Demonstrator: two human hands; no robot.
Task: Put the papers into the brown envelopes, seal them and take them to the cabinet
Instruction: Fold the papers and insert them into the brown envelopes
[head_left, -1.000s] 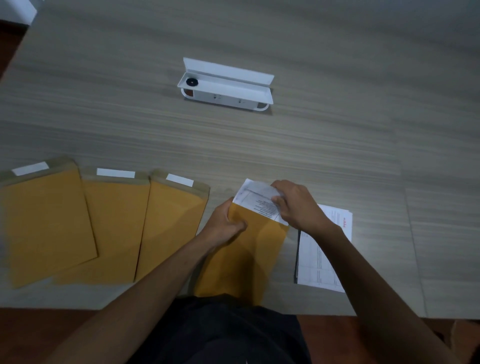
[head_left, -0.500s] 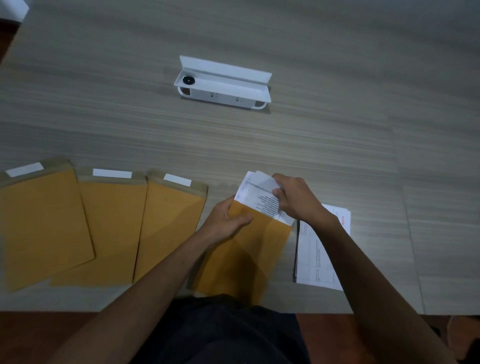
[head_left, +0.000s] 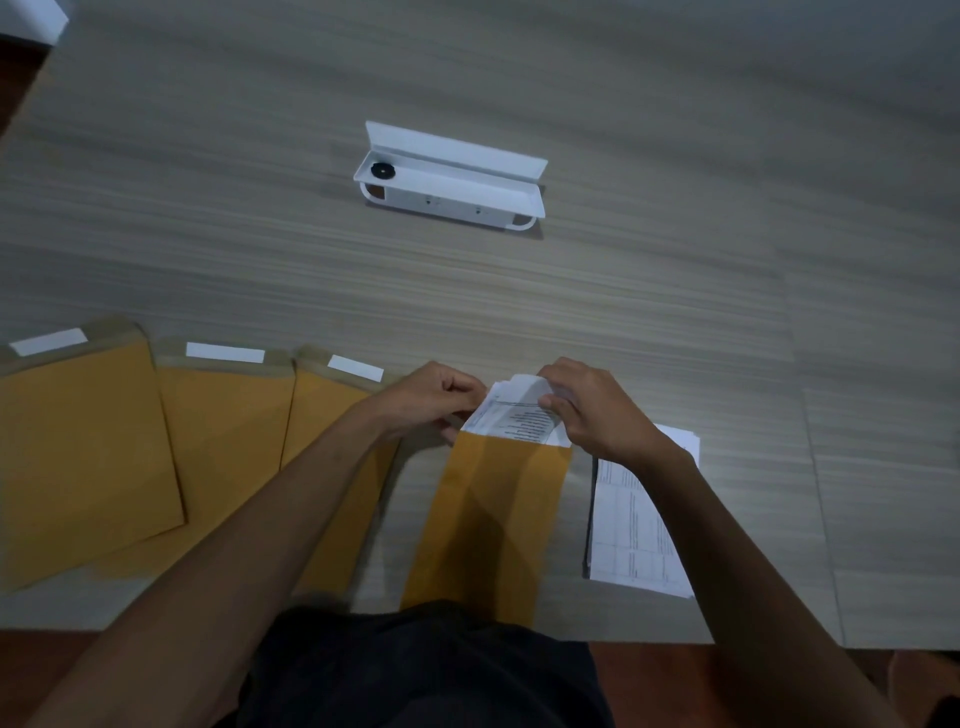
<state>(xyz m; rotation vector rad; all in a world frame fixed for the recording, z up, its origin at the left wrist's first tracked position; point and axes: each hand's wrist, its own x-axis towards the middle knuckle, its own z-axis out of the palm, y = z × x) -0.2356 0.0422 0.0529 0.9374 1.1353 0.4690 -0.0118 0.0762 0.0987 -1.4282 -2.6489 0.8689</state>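
Pinching printed papers half inside the centre brown envelope, both the left hand and the right hand work on what seems the first filling, while three unsealed envelopes at left and a paper stack at right wait.

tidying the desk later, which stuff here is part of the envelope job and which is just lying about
Part of the job:
- brown envelope being filled
- folded papers in the grip of both hands
- three open brown envelopes
- paper stack

Lying about:
- open white box with a black round thing inside
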